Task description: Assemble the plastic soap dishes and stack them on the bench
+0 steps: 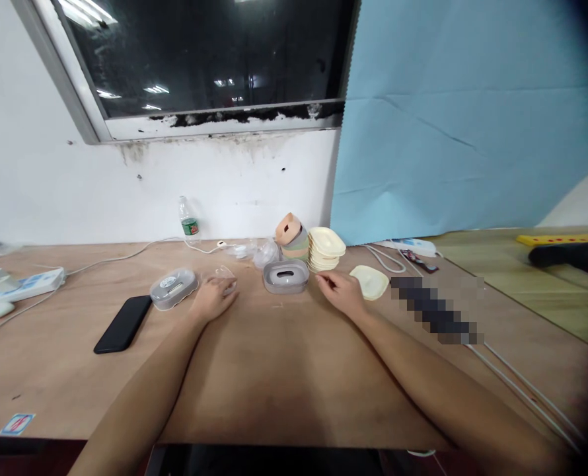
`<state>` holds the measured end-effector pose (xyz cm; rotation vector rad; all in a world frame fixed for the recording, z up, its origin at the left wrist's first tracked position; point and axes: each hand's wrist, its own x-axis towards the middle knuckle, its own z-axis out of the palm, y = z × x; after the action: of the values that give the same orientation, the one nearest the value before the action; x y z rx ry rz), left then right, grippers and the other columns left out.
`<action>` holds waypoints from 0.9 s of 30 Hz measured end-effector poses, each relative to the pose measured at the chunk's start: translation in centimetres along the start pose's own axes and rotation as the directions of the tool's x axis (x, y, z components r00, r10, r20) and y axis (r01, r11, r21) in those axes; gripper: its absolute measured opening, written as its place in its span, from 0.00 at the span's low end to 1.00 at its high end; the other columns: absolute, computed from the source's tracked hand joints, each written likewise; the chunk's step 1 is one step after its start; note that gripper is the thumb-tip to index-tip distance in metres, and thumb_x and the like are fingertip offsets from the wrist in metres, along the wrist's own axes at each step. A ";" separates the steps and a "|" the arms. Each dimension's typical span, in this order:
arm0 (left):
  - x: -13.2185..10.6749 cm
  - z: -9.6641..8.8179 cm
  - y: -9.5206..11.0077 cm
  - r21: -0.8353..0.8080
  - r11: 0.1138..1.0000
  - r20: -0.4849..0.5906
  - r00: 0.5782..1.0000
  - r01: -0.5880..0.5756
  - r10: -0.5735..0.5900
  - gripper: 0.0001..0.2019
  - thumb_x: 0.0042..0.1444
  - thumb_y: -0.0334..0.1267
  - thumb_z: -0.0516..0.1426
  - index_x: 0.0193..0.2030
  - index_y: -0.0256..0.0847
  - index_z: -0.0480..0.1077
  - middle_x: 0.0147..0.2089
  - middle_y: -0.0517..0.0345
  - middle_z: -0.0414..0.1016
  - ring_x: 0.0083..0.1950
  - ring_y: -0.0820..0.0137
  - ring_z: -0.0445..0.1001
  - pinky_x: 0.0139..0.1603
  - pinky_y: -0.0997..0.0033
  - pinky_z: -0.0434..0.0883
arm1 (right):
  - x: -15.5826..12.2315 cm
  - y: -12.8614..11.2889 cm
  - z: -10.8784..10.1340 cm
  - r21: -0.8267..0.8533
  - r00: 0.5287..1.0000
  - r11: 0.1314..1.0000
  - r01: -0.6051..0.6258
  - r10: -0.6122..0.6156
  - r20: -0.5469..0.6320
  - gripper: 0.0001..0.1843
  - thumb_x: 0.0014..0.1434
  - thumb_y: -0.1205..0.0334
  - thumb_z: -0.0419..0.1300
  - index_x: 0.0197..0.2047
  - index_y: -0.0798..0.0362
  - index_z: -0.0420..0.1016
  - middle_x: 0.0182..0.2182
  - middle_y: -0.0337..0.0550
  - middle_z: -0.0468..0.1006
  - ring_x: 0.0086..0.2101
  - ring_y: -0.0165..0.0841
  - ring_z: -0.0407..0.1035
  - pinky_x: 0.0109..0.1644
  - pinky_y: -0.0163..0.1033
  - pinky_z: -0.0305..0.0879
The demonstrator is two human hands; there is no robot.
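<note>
In the head view, a grey box with an oval slot in its top (287,287) sits upright on the brown table (274,377), between the person's two hands. The left hand (215,299) rests with fingers loosely bent over a piece of clear plastic (226,272); whether it grips it, I cannot tell. Just beyond it, to the left, lies a grey container in clear wrapping (181,288), with a black phone (123,324) nearer the person. The right hand (342,292) is half curled and partly open, nothing visible in it, its fingertips just beside the grey box's right end. Behind those fingertips stands a stack of cream lids (324,254), and a single cream lid (372,281) lies beside the hand
</note>
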<state>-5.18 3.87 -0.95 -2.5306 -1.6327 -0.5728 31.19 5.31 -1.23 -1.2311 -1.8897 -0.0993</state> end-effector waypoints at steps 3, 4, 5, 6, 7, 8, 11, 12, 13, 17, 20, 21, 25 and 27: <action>-0.2 -0.4 1.3 -0.087 0.994 0.015 0.997 -0.071 0.072 0.19 0.60 0.49 0.51 0.54 0.43 0.68 0.39 0.54 0.77 0.44 0.64 0.74 0.50 0.63 0.67 | 0.6 2.7 -1.3 -0.181 0.978 0.963 -0.200 0.209 0.029 0.17 0.61 0.53 0.52 0.43 0.51 0.77 0.33 0.45 0.80 0.33 0.36 0.72 0.37 0.37 0.61; -0.2 -0.4 1.7 -0.097 0.991 0.015 0.996 -0.090 0.092 0.19 0.60 0.49 0.52 0.54 0.44 0.69 0.38 0.54 0.77 0.43 0.64 0.74 0.49 0.64 0.67 | 0.7 3.6 -1.8 -0.245 0.962 0.936 -0.252 0.270 0.043 0.17 0.61 0.52 0.51 0.44 0.51 0.77 0.33 0.45 0.80 0.34 0.37 0.72 0.36 0.38 0.60; -0.2 -0.3 2.1 -0.103 0.989 0.015 0.993 -0.111 0.113 0.19 0.59 0.49 0.53 0.53 0.44 0.70 0.38 0.54 0.77 0.43 0.64 0.74 0.48 0.64 0.68 | 0.8 4.5 -2.2 -0.303 0.943 0.906 -0.294 0.327 0.062 0.18 0.60 0.51 0.51 0.45 0.51 0.76 0.33 0.45 0.80 0.34 0.38 0.72 0.35 0.38 0.59; -0.3 -0.2 2.4 -0.109 0.985 0.018 0.991 -0.131 0.134 0.18 0.59 0.49 0.53 0.52 0.44 0.70 0.38 0.54 0.76 0.43 0.64 0.74 0.47 0.65 0.68 | 1.0 5.2 -2.5 -0.357 0.920 0.875 -0.327 0.380 0.089 0.19 0.60 0.50 0.51 0.46 0.51 0.76 0.33 0.46 0.80 0.35 0.39 0.72 0.34 0.38 0.58; -0.2 -0.1 2.5 -0.119 0.982 0.024 0.988 -0.147 0.151 0.18 0.59 0.49 0.54 0.51 0.44 0.71 0.38 0.54 0.76 0.42 0.65 0.74 0.46 0.65 0.68 | 1.1 5.8 -2.7 -0.404 0.898 0.849 -0.341 0.422 0.127 0.19 0.60 0.49 0.52 0.46 0.51 0.75 0.33 0.47 0.80 0.35 0.40 0.72 0.34 0.38 0.57; -0.2 0.0 2.6 -0.129 0.979 0.029 0.986 -0.158 0.163 0.17 0.59 0.48 0.54 0.51 0.44 0.71 0.38 0.55 0.76 0.42 0.65 0.74 0.45 0.66 0.69 | 1.1 6.2 -2.8 -0.441 0.877 0.829 -0.343 0.451 0.166 0.20 0.59 0.48 0.52 0.45 0.51 0.76 0.33 0.48 0.80 0.35 0.40 0.72 0.33 0.38 0.57; -0.1 0.4 2.4 -0.148 0.975 0.027 0.985 -0.166 0.172 0.15 0.60 0.45 0.54 0.50 0.44 0.71 0.39 0.54 0.76 0.41 0.66 0.73 0.44 0.66 0.69 | 1.3 6.4 -2.7 -0.483 0.847 0.822 -0.301 0.463 0.260 0.22 0.59 0.45 0.50 0.43 0.52 0.76 0.34 0.51 0.79 0.35 0.41 0.72 0.32 0.38 0.56; -0.1 0.5 2.2 -0.149 0.975 0.023 0.985 -0.164 0.169 0.15 0.60 0.44 0.54 0.50 0.44 0.71 0.39 0.54 0.76 0.42 0.66 0.73 0.44 0.66 0.69 | 1.3 6.1 -2.5 -0.480 0.846 0.830 -0.283 0.452 0.283 0.23 0.60 0.44 0.50 0.43 0.52 0.76 0.34 0.51 0.79 0.35 0.41 0.72 0.32 0.38 0.56; -0.1 0.6 2.1 -0.149 0.976 0.019 0.986 -0.161 0.165 0.15 0.60 0.44 0.53 0.50 0.44 0.71 0.40 0.54 0.76 0.43 0.65 0.73 0.45 0.66 0.69 | 1.4 5.8 -2.3 -0.469 0.846 0.843 -0.263 0.435 0.308 0.23 0.60 0.45 0.50 0.43 0.52 0.76 0.35 0.51 0.79 0.36 0.41 0.72 0.32 0.38 0.55; 0.0 0.8 1.6 -0.142 0.978 -0.007 0.988 -0.152 0.153 0.14 0.61 0.42 0.53 0.50 0.43 0.72 0.43 0.53 0.77 0.46 0.64 0.73 0.50 0.63 0.68 | 1.3 4.3 -1.4 -0.371 0.826 0.916 -0.153 0.325 0.460 0.16 0.57 0.51 0.54 0.41 0.51 0.76 0.36 0.47 0.80 0.36 0.40 0.72 0.33 0.36 0.56; 0.1 1.0 1.5 -0.122 0.978 -0.019 0.985 -0.172 0.171 0.13 0.61 0.41 0.52 0.49 0.42 0.72 0.45 0.53 0.76 0.47 0.64 0.72 0.53 0.60 0.66 | 0.8 2.9 -0.9 -0.243 0.812 0.969 -0.055 0.185 0.554 0.13 0.54 0.58 0.56 0.42 0.51 0.76 0.38 0.46 0.80 0.37 0.38 0.72 0.35 0.35 0.57; 0.1 1.1 1.5 -0.112 0.978 -0.021 0.985 -0.175 0.174 0.13 0.61 0.41 0.52 0.49 0.42 0.72 0.45 0.53 0.76 0.47 0.64 0.72 0.53 0.59 0.66 | 0.6 2.2 -0.8 -0.200 0.805 0.980 -0.025 0.138 0.577 0.14 0.52 0.61 0.57 0.43 0.50 0.76 0.37 0.45 0.79 0.36 0.37 0.72 0.35 0.35 0.57; 0.1 1.1 1.5 -0.044 0.988 -0.037 0.989 -0.146 0.145 0.14 0.61 0.40 0.52 0.51 0.43 0.71 0.49 0.52 0.75 0.51 0.62 0.70 0.55 0.57 0.64 | -0.3 -1.3 -0.7 -0.004 0.782 1.000 0.004 -0.001 0.623 0.16 0.48 0.68 0.56 0.41 0.49 0.77 0.23 0.38 0.74 0.26 0.32 0.67 0.30 0.34 0.55; 0.1 1.1 1.5 -0.003 0.995 -0.055 0.993 -0.103 0.103 0.14 0.62 0.38 0.50 0.51 0.45 0.71 0.50 0.53 0.74 0.53 0.62 0.69 0.58 0.54 0.61 | -0.7 -3.4 -1.0 0.178 0.787 0.980 -0.089 -0.040 0.616 0.15 0.49 0.68 0.55 0.39 0.49 0.77 0.18 0.34 0.69 0.22 0.29 0.62 0.27 0.33 0.53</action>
<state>-3.55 3.58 -1.77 -2.5609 -1.4745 -0.6318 29.26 2.61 0.14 -1.2375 -2.3654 0.5693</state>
